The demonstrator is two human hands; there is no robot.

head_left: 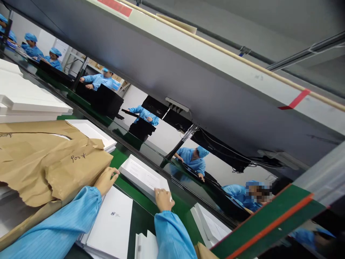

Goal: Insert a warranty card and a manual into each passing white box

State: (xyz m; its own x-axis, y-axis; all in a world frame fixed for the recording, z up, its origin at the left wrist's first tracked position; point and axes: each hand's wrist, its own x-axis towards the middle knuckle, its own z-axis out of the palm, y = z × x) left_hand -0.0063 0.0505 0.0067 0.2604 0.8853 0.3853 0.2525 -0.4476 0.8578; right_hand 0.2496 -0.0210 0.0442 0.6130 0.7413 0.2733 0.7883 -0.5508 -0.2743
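Observation:
My left hand (107, 181) is beside torn brown wrapping paper (78, 162) with handwriting on it. Its fingers are partly bent and a little apart, with nothing seen in them. A shallow white box (145, 176) lies on the green work surface, printed white sheets showing inside. At the box's right end, my right hand (164, 199) has its fingers over the rim and grips it. Between my forearms is a stack of white printed booklets or sheets (115, 216) with a small dark logo on top.
More white boxes are stacked at the left (32, 93), and another white tray (210, 223) is at the right. A green post with an orange stripe (272, 226) slants across the lower right. Beyond the dark rail (129, 147), several co-workers in blue handle black panels.

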